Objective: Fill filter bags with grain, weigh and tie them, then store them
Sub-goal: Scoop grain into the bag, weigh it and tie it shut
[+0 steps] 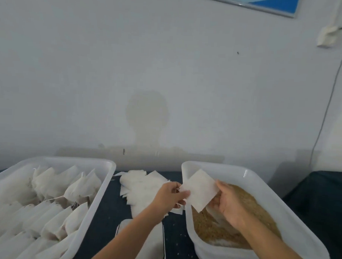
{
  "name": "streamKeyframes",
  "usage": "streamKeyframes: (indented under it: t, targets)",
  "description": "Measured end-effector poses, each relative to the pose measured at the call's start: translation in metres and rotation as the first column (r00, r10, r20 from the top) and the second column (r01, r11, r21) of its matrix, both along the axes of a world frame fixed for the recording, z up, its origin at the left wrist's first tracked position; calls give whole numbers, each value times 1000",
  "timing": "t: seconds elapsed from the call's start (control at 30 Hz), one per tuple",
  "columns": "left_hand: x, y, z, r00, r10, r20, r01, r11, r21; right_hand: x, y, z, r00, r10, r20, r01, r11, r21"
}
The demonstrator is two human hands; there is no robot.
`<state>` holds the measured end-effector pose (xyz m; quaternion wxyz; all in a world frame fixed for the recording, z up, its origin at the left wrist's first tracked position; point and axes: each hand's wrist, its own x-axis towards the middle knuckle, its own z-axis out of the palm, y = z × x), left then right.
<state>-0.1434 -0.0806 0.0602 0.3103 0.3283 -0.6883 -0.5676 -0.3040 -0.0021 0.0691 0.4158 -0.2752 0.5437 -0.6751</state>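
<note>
Sitting nearest, between two forearms: white scale [151, 248]. Flanking it, left tub [96, 200] holding tied bags, right tub [261, 184] holding grain [207, 227]. Pinching empty filter bag [199, 190] above the grain: left hand [170, 196] and right hand [229, 205].
</note>
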Motion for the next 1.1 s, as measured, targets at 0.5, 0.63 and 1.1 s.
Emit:
streamKeyframes:
  t: [0.5,0.63,1.1]
  targets:
    - [-93,40,-17,992,-106,61,107,994,-7,-43,45,-28,578,-57,-814,123,992,19]
    - [-95,37,-17,988,-155,-22,157,979,128,-39,44,-23,741,133,-658,-73,990,119]
    - [-89,40,-20,965,-180,-191,178,984,-28,-45,46,-25,891,183,-415,-192,981,21]
